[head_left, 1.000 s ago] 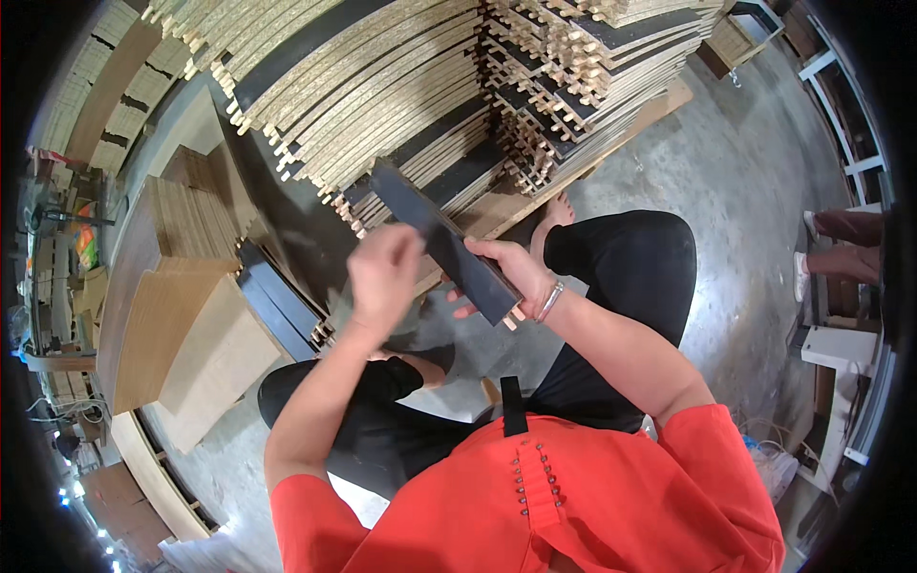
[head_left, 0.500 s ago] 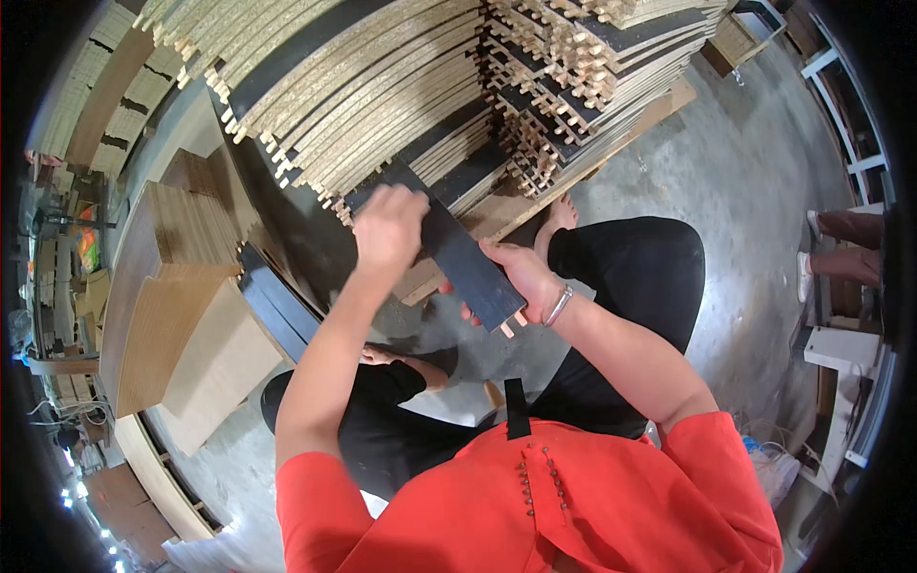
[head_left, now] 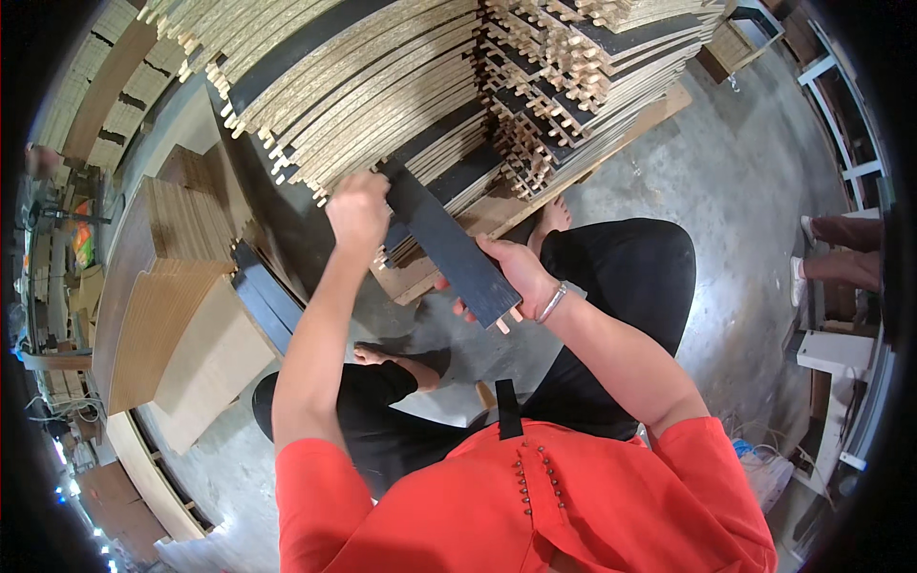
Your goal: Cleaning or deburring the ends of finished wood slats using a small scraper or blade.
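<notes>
We hold a dark board (head_left: 447, 246) w/ both hands, just in front of the stacked particleboard strips (head_left: 382, 105): left hand (head_left: 358, 212) fingers clamped on its far end by the stack, right hand (head_left: 516, 272) fingers wrapped round its near end, above the concrete floor (head_left: 726, 172).

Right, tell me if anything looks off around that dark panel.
Nothing looks damaged or spilled. The dark panel sits tilted between the left hand and right hand, pale pegs jutting from its lower end; the stacked boards behind lie orderly.
</notes>
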The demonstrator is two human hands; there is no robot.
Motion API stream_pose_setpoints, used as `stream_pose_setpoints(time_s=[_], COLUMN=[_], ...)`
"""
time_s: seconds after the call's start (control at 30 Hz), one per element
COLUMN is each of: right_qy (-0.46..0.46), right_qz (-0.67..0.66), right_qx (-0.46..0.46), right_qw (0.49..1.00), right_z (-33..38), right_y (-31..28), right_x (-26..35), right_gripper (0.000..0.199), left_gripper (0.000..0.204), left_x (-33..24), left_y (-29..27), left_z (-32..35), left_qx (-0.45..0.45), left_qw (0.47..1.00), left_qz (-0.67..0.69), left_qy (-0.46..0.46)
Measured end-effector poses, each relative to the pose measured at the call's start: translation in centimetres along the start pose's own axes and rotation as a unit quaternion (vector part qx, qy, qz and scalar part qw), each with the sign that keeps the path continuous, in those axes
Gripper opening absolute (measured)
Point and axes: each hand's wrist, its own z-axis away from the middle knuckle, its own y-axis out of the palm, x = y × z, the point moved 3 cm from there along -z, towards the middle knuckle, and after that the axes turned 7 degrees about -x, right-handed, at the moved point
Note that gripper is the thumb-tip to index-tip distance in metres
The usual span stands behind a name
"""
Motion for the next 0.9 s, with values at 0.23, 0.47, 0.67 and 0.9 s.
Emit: stream_pose_setpoints(time_s=[0.23,0.47,0.67,0.9], right_qy=[-0.041,-0.078,-0.044,-0.032], right_qz=[0.009,0.009,0.027,0.013], right_qx=[-0.101,-0.086,-0.061,-0.096], right_qw=[0.994,0.993,0.997,0.995], right_z=[0.2,-1.9,0.7,0.3], right_y=[-0.4,-2.9,1.0,0.5], right_x=[-0.1,-0.6,0.2,0.1], right_gripper=[0.066,0.067,0.07,0.065], left_gripper=[0.004,0.002,0.003,0.004], left_x=[-11.1,-15.9,-9.3,-11.8], left_y=[-6.6,-8.4,-6.1,-7.4], left_z=[1.5,3.7,1.3,2.6], left_qx=[0.102,0.092,0.007,0.065], left_qw=[0.973,0.962,0.982,0.977], left_qz=[0.199,0.241,0.18,0.194], left_qy=[0.056,0.094,-0.058,0.064])
